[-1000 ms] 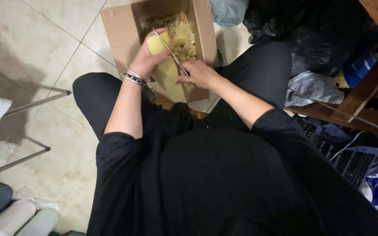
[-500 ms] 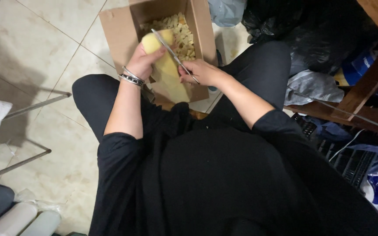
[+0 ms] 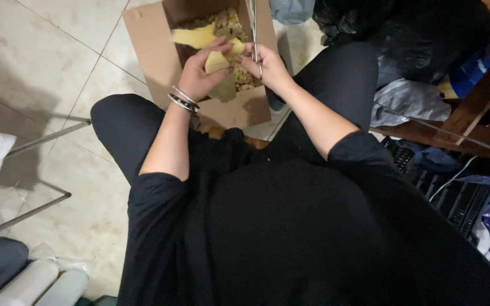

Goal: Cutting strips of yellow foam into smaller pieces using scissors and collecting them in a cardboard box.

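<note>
A seated person in black clothing looked down at their own two hands, held over an open brown cardboard box [image 3: 160, 54] on the tiled floor [image 3: 46, 73].

Compared with half a second before, the long metal scissors [image 3: 252, 28] had swung from a slant to nearly upright. The right hand [image 3: 265, 62] gripped their handles, and whether the blades were apart could not be told.

The left hand [image 3: 197, 76], with silver bangles [image 3: 181, 100] at the wrist, had closed around a piece of soft yellow foam [image 3: 214, 48], pinching it just beside the blades. By the look of it, another cut was being lined up.

The box held a heap of small yellowish foam scraps [image 3: 228, 25] directly beneath both hands.
</note>
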